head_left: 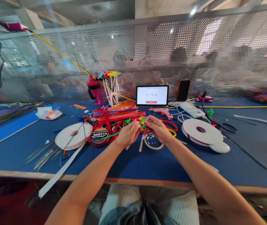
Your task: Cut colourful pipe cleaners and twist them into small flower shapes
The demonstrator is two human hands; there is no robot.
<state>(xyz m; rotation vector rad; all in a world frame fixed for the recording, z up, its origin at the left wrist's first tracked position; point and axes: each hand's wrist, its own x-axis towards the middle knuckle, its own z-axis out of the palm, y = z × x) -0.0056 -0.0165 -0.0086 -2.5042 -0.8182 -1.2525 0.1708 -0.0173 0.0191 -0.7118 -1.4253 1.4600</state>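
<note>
Over the middle of the blue table, my left hand [131, 132] and my right hand [158, 127] are close together, both pinching a green pipe cleaner [111, 136]. Its long end sticks out to the left of my left hand, and a bent part [143, 122] shows between the fingers. Just beyond my hands lies a bundle of red, pink and purple pipe cleaners [121, 115]. A small green flower [127, 121] rests there too. Below my right hand is a ring-shaped roll [154, 147] with small white bits inside it.
White ribbon spools stand left [65, 139] and right [203, 129]. Behind are a pink bottle [95, 90], a bunch of flowers on stems [111, 87], a tablet [152, 95], a phone [183, 90] and a pink glue gun [163, 112]. Loose wires [46, 157] lie left. A perforated metal screen [133, 50] rises behind.
</note>
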